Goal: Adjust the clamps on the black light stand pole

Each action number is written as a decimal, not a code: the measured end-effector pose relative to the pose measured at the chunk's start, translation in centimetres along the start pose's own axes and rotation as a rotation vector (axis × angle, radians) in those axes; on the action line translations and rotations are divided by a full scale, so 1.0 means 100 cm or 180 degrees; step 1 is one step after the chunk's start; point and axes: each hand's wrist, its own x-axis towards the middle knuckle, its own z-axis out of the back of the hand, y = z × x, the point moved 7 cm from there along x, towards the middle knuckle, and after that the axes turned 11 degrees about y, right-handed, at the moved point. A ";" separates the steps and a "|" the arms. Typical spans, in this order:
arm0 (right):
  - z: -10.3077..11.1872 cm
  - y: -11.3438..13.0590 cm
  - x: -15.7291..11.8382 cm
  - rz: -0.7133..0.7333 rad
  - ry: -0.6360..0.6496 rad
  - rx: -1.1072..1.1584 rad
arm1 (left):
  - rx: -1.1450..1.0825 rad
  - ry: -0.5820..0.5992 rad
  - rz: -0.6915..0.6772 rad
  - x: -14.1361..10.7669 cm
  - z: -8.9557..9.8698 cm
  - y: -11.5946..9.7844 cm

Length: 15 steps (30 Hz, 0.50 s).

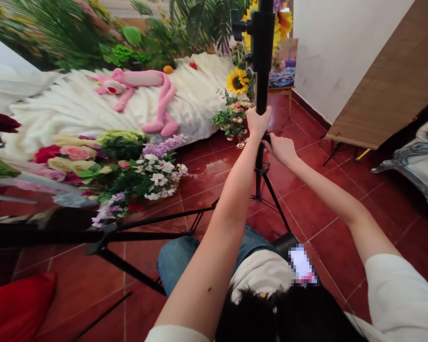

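A black light stand (262, 88) rises upright in front of me, its legs spread on the floor. My left hand (258, 121) is wrapped round its pole, below a thick collar with a black clamp knob (237, 24). Just lower and to the right, my right hand (281, 148) is closed at the pole, fingers and thumb on a small dark knob that they mostly hide. Beyond my left forearm, a potted arrangement of pink flowers (235, 116) stands on the floor behind the stand.
A second black tripod (146, 221) spreads its legs at left, beside a mass of artificial flowers (124, 164). A pink plush toy (142, 78) lies on white draped cloth (196, 104). At right are a leaning brown board (385, 90) and ornate silver-trimmed furniture (423, 156).
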 end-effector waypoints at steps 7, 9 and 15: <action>-0.010 -0.002 -0.014 -0.0780 0.0883 0.0461 | 0.0110 0.0011 0.0049 -0.003 -0.001 -0.009; -0.020 -0.006 -0.015 -0.1070 0.1085 0.1238 | 0.0101 0.0035 -0.0037 -0.004 -0.001 -0.014; -0.020 -0.007 -0.008 -0.0900 0.0888 0.1599 | 0.0179 0.0121 -0.0227 -0.002 -0.004 -0.013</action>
